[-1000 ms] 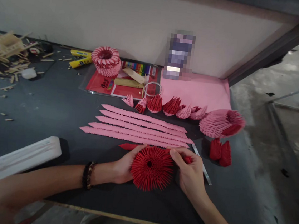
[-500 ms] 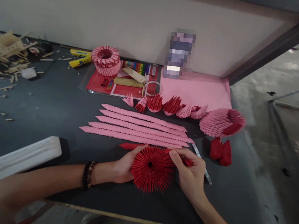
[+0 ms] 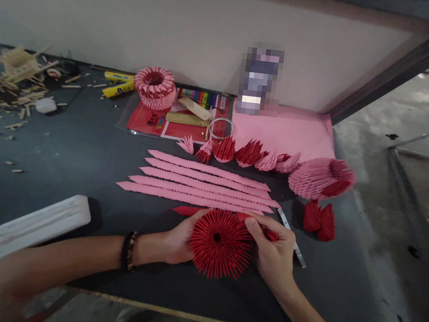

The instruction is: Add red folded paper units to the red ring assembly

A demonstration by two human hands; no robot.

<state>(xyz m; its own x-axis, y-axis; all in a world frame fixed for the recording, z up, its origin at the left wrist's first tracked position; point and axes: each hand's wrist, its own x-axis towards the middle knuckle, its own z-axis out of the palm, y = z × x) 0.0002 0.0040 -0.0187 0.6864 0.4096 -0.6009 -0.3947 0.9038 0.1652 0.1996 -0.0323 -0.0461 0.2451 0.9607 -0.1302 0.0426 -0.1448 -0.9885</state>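
My left hand [image 3: 175, 239], fingers half curled, grips the red paper ring [image 3: 220, 244] at its 9 o'clock edge. The ring lies on the dark table [image 3: 83, 156]. At its 3 o'clock my right hand [image 3: 275, 254] pinches a red folded piece [image 3: 270, 234].

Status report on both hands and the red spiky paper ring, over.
Left hand grips red paper ring, left edge. Right hand at its right edge, pinching small red piece. Pink strips lie just beyond.
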